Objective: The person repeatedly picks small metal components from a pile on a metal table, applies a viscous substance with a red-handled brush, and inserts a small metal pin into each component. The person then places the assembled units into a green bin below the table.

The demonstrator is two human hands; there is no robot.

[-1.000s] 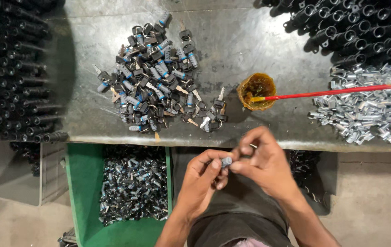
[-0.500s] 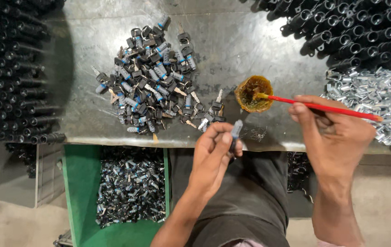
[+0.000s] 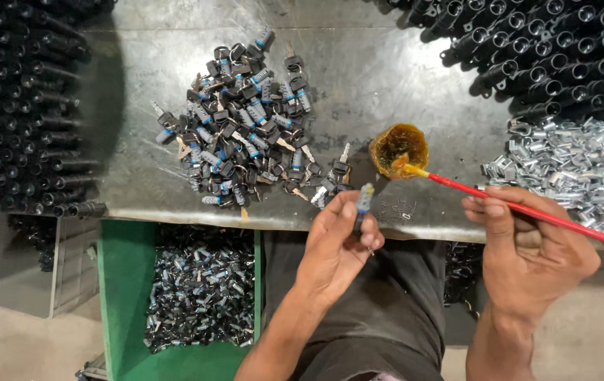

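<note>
Amber grease fills a small round pot (image 3: pixel 398 149) on the grey metal bench (image 3: pixel 386 77), and every place here is told from that pot. A red-handled brush (image 3: pixel 528 212) is gripped by the right hand (image 3: pixel 528 247), whose fingers are closed around the handle; the bristle tip is dipped into the pot at its lower right edge, while the handle runs away to the lower right. The left hand (image 3: pixel 337 243) is held just below and to the left of the pot, at the bench's near edge, pinched shut on a small lock cylinder (image 3: pixel 364 200). The cylinder's long axis stands nearly upright, its top end pointing toward the pot. Of the two hands, the left is the nearer to the pot. Left of the pot lies a heap of keyed cylinders (image 3: pixel 245 127); to its right, a pile of bright metal parts (image 3: pixel 570 166).
</note>
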